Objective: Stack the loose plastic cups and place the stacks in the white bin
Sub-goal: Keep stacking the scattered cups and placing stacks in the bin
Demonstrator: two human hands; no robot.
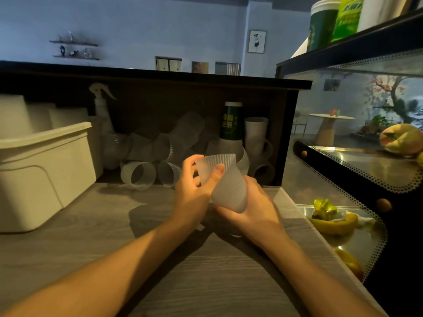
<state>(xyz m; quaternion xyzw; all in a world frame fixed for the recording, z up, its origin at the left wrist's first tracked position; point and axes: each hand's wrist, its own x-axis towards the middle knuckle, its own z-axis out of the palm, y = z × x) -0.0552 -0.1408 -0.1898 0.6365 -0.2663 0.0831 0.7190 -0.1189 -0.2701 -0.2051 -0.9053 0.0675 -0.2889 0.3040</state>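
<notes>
Now we hold a ribbed cup [225, 183] in both hands, up over the counter [96, 229]; our left hand [194, 191] wraps its far end, thumb on top; our right hand [254, 207] curls under its near end; more cups [160, 154] lie in a heap at the far side; the white bin [43, 161] sits far left.

My grey wood-grain counter [96, 243], running from the lower frame up to a dark back panel.

At the left of the frame a white bin [43, 170] sits on it. Along the back, centre frame, loose ribbed plastic cups [139, 172] lie tumbled on their sides in a heap, with a spray bottle [101, 110] standing at upper left of them and a green-banded cup stack [231, 124] upright beside white cups [256, 131] at centre right.
</notes>
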